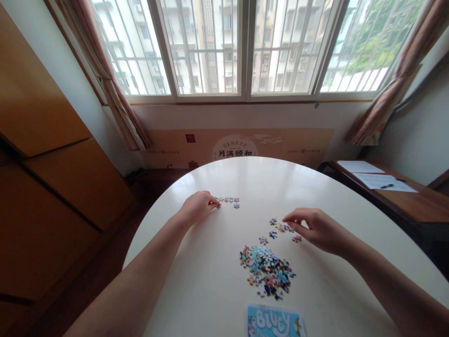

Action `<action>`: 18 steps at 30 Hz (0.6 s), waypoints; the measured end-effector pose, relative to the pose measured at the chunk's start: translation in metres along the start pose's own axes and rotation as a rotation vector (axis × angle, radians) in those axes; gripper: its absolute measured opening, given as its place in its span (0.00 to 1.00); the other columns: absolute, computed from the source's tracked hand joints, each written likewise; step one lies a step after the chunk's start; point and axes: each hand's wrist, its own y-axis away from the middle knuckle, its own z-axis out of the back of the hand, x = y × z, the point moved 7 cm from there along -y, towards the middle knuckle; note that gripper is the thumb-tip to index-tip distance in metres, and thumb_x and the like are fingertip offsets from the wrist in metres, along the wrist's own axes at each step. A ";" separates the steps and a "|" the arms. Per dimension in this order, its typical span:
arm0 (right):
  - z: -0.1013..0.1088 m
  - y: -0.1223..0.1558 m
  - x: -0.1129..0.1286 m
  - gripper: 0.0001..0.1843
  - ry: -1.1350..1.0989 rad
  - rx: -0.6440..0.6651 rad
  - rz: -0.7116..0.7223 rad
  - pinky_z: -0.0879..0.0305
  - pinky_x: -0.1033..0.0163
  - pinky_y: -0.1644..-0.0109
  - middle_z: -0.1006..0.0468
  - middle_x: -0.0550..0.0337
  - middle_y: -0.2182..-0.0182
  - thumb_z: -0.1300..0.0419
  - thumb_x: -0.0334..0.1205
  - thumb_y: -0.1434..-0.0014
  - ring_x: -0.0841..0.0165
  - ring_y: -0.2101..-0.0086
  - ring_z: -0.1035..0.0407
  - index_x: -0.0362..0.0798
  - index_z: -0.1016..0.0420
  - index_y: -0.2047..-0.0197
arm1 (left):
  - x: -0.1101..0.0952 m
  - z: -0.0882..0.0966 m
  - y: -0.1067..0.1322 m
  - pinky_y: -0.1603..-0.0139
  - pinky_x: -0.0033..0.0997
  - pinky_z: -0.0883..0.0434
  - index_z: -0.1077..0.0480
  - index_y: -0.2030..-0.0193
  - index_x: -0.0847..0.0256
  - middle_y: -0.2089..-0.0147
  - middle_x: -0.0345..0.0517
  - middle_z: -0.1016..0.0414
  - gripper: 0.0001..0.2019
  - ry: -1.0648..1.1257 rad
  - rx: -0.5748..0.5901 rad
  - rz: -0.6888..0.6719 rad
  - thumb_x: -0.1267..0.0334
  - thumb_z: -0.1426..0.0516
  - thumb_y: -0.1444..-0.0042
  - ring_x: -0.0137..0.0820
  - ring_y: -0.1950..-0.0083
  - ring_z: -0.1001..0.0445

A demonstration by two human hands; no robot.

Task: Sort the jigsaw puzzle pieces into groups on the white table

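- A round white table point(196, 290) is covered in part by jigsaw pieces, grouped in several places.
- The left hand point(197, 206) is set at the left end of a short row of pieces point(229, 200); its fingertips are drawn close together at one small piece point(219, 206), but whether that piece is pinched or merely touched cannot be told.
- Below the right end of the row, a single piece point(236, 206) is seen.
- The right hand point(314, 228) is placed over the loose pieces point(272, 235) at the right; its fingers are bent, with only a narrow opening at the tips, and whether anything is gripped cannot be told.
- A pinkish piece point(296, 238) is seen just below the right hand's fingers.
- A heap of mixed pieces point(268, 271) is gathered nearer the person, between the forearms.
- Below the heap, a blue picture sheet or box point(275, 323) printed "BLUEY" is partly cut off by the lower edge.
- Papers point(382, 181) are laid on a wooden desk point(426, 204) at the right.
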 end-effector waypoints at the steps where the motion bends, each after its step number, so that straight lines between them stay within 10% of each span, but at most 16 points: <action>1: 0.000 0.000 0.000 0.12 -0.001 0.000 0.002 0.29 0.60 0.60 0.16 0.55 0.61 0.43 0.40 0.34 0.64 0.64 0.23 0.51 0.18 0.56 | 0.001 0.001 0.000 0.61 0.29 0.32 0.16 0.59 0.50 0.58 0.44 0.20 0.12 0.007 -0.007 -0.002 0.61 0.43 0.41 0.34 0.59 0.24; 10: -0.001 0.000 -0.003 0.12 -0.003 -0.006 -0.006 0.30 0.61 0.60 0.16 0.57 0.60 0.43 0.41 0.34 0.65 0.63 0.24 0.52 0.18 0.55 | 0.016 0.031 0.003 0.59 0.31 0.31 0.17 0.55 0.53 0.59 0.45 0.22 0.14 -0.030 -0.252 0.118 0.60 0.45 0.37 0.35 0.61 0.24; 18: -0.001 0.001 -0.001 0.12 0.012 0.004 -0.013 0.30 0.63 0.61 0.16 0.57 0.60 0.43 0.40 0.34 0.66 0.64 0.24 0.52 0.17 0.55 | 0.026 0.018 0.002 0.65 0.31 0.35 0.19 0.65 0.54 0.64 0.43 0.22 0.11 -0.023 -0.042 0.138 0.53 0.41 0.44 0.34 0.64 0.26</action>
